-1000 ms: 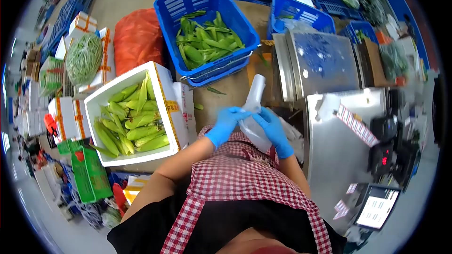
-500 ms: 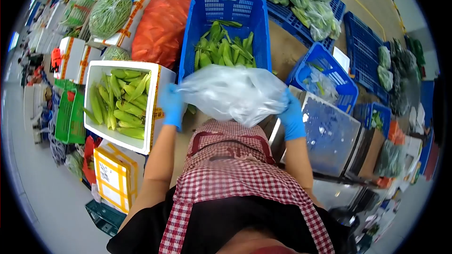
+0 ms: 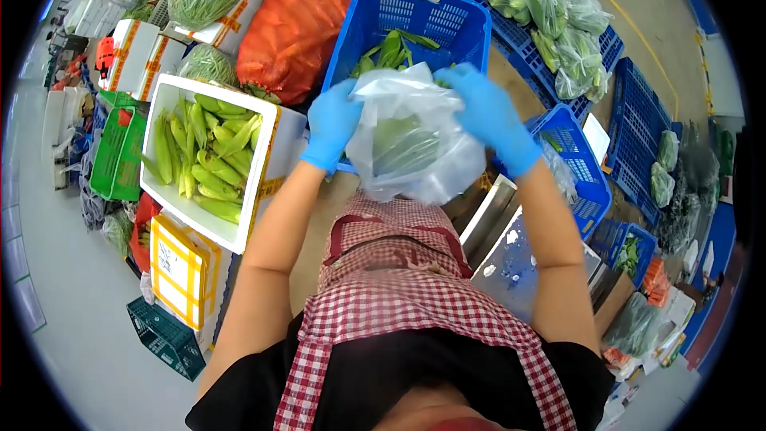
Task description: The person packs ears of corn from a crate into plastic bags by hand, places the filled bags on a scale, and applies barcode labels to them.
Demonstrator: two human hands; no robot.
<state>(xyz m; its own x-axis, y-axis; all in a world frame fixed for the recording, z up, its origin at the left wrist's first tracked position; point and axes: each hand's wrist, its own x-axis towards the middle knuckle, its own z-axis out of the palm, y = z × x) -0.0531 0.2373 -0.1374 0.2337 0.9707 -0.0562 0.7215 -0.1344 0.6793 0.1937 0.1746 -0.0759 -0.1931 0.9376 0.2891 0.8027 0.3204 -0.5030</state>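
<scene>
Both hands hold a bag; the carton's print is illegible.

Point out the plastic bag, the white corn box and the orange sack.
Plastic bag (image 3: 416, 153): head view, film near its middle.
White corn box (image 3: 260, 161): head view, right-hand rim.
Orange sack (image 3: 295, 32): head view, middle of its bulging side.

From my end of the link I see a left hand and a right hand in bright blue, close-fitting gloves. My view also takes in a black top with short sleeves, the forearms bare. Over it I make out a red-and-white checked apron, its broad shoulder straps matching, its lower part finer-patterned with plain dark red trim.
</scene>
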